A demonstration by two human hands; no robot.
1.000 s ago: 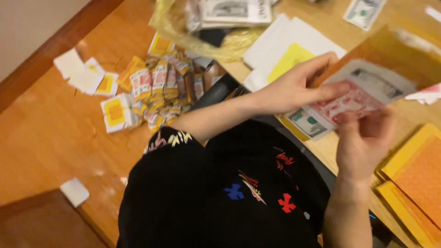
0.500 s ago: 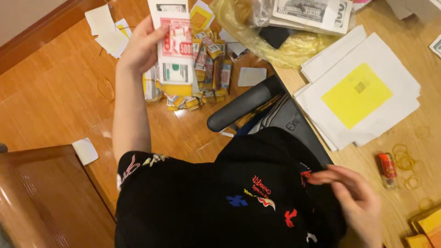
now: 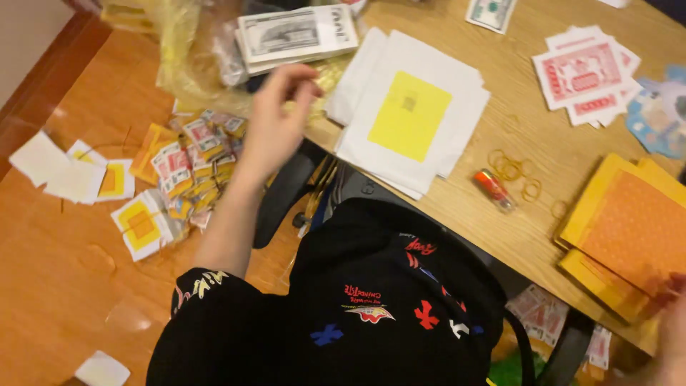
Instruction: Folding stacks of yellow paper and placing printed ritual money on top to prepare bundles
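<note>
Bundles [image 3: 182, 189] of small printed paper notes already lie heaped on the floor left of the desk [image 3: 500, 214], perhaps a dozen, too jumbled to count. The left hand [image 3: 275, 125] hangs empty above them, fingers loosely curled. On the desk wait one white-and-yellow stack [image 3: 411, 114], one banknote block [image 3: 296, 36], one orange lighter [image 3: 493, 189] and some five rubber bands [image 3: 511, 170]; the right hand [image 3: 672, 336] is mostly cut off, fingers impossible to judge.
</note>
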